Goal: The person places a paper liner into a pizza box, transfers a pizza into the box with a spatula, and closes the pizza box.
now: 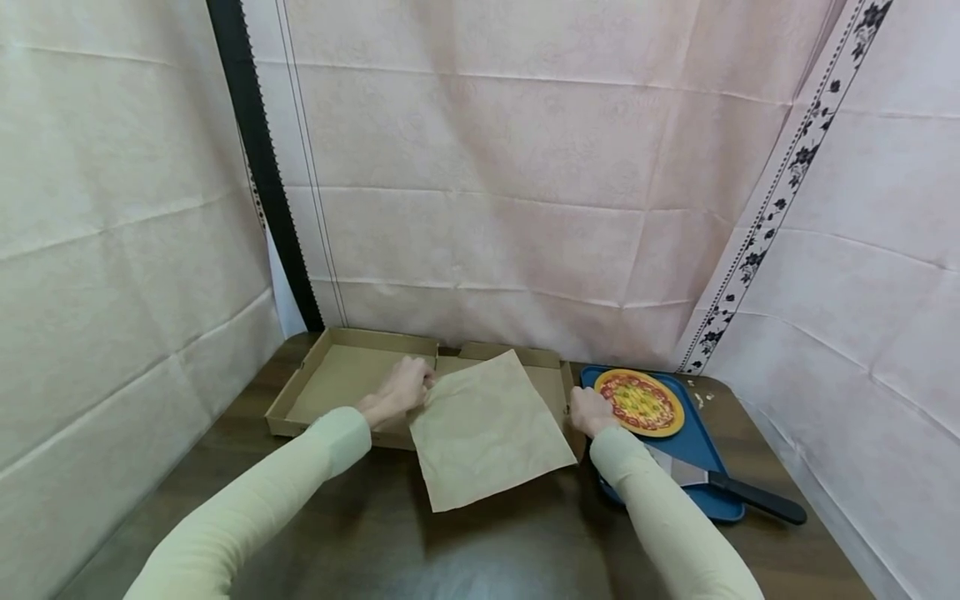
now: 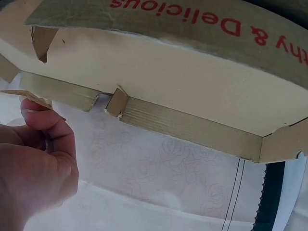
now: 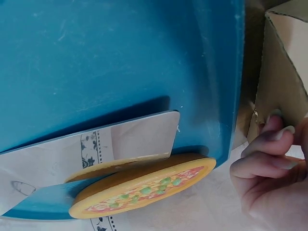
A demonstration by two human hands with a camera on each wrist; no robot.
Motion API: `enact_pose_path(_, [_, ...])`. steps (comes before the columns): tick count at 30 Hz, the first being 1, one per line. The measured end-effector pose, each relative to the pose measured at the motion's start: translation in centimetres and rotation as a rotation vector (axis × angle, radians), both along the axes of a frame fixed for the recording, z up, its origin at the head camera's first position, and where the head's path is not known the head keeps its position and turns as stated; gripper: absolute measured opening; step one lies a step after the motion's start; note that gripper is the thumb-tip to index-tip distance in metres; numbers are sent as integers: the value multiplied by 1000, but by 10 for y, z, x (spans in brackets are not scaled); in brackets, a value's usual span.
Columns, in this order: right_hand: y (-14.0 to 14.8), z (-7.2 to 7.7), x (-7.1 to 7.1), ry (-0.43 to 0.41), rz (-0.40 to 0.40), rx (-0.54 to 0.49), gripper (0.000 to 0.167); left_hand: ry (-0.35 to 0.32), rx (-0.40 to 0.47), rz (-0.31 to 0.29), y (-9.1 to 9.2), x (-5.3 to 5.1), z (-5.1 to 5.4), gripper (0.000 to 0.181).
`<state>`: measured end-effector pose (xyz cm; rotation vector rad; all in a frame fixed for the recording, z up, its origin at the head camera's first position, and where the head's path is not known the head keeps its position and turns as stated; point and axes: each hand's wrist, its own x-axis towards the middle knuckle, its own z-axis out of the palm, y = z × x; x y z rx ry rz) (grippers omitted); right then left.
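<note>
My left hand [image 1: 399, 388] pinches the left edge of a sheet of brown paper [image 1: 487, 433]. In the left wrist view only a small piece of the paper [image 2: 38, 98] shows between thumb and fingers. The sheet slants over the open cardboard pizza box [image 1: 352, 379] and past its front edge. My right hand [image 1: 590, 412] has curled fingers at the box's right side wall [image 3: 281, 82] and appears to grip it; the thumb's hold is hidden. A pizza [image 1: 639, 403] lies right of that hand on a blue tray [image 1: 693, 442].
A spatula [image 1: 753, 497] with a black handle and flat metal blade lies across the tray, its handle past the tray's right edge. Red lettering marks the box's outer wall [image 2: 183, 14]. Pale cloth [image 1: 487, 208] hangs behind the dark wooden table [image 1: 360, 533].
</note>
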<state>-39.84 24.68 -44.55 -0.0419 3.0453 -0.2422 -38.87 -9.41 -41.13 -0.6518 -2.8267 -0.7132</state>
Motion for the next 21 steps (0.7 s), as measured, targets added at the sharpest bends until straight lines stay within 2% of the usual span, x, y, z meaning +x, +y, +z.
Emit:
enact_pose_path(11, [-3,-1,1,7,8,5,8,-12,32,84,-5,0,-1,39])
enact_pose_path(17, [-3,-2,1,15,19,5,9,18,12,134,-9,-1,-2,41])
enact_pose_path(21, [-3,0,2,21,16,1,7,2,9,152,-11,-1,-1,43])
